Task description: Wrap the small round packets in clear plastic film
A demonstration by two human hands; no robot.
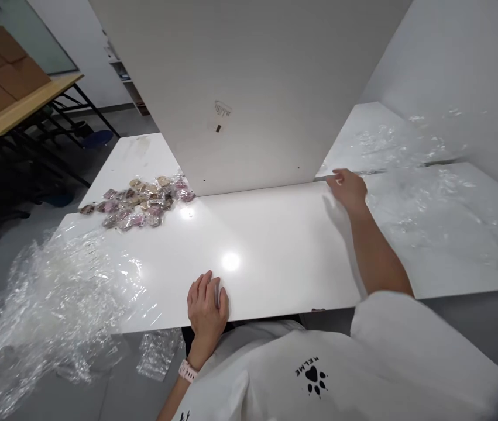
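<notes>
My left hand [208, 307] lies on the front part of the white table [266, 251], fingers stretched out and palm down, with nothing visible in it. Beyond it, my right hand [348, 188] is at the table's back seam, close to the lower right corner of an upright white panel [249, 88]. Its fingers are curled, and whatever they may grip is hidden. Left of the panel's foot lies a pile of small clear-wrapped pieces [143, 202], pink and brown. Clear plastic film [433, 204] spreads over the tabletop right of my right hand.
A heap of crumpled clear plastic bags [68, 298] hangs over the table's left edge. Another small clear plastic bag [158, 354] is below the front edge. At the far left, cardboard boxes [5, 73] stand on a wooden table [33, 105]. A grey wall [463, 76] borders the right side.
</notes>
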